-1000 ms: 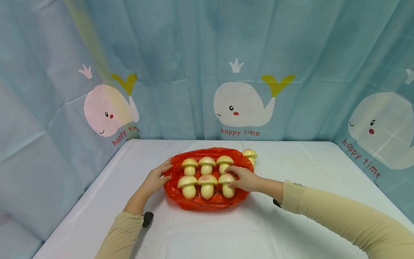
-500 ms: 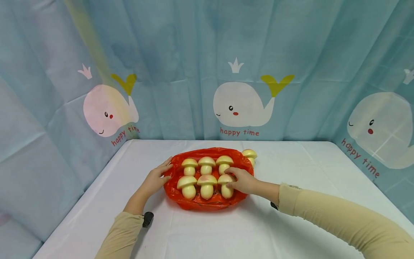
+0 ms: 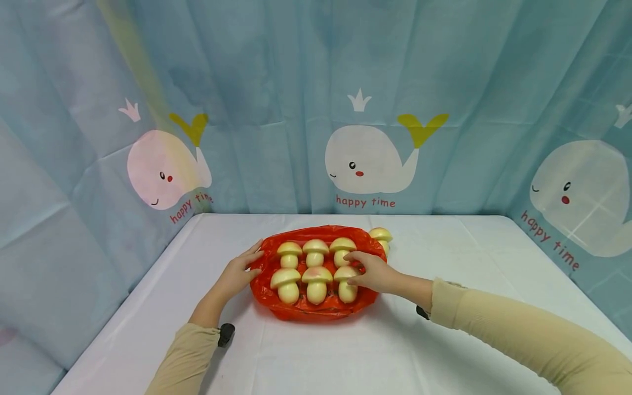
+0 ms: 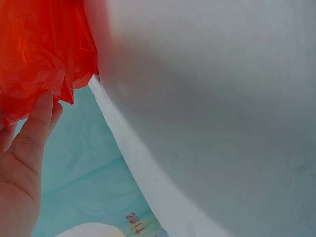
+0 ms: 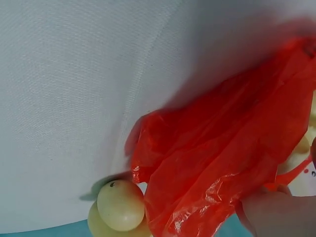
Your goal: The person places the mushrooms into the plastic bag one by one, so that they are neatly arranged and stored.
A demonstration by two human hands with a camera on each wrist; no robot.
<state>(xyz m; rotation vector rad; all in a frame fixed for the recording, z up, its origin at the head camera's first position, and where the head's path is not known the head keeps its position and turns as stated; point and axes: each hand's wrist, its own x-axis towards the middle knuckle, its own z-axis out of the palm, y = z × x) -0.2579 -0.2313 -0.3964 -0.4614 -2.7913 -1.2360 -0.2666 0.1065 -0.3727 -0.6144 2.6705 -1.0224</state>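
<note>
A red plastic bag (image 3: 296, 314), its mouth spread wide, lies mid-table with two rows of pale yellow toy mushrooms (image 3: 316, 285) inside. My left hand (image 3: 237, 274) rests against the bag's left rim; in the left wrist view, fairly straight fingers (image 4: 37, 123) touch the red plastic. At the right end, my right hand (image 3: 375, 272) reaches over the rim. Its thumb and fingers bend around the cap of the front right toy mushroom (image 3: 348, 293), fingertips right at the back right mushroom (image 3: 342, 245). In the right wrist view, the bag's side hides most of the contents.
Another toy mushroom (image 3: 381, 236) stands outside the bag, behind its right end; the right wrist view shows its rounded stem (image 5: 121, 205). White cloth (image 3: 316, 362) covers the table. Blue curtains (image 3: 276, 109) with whale prints hang along the back and sides.
My right hand shifts slightly left, then back right, and the front right mushroom moves a little with it. My left hand and the bag stay in place.
</note>
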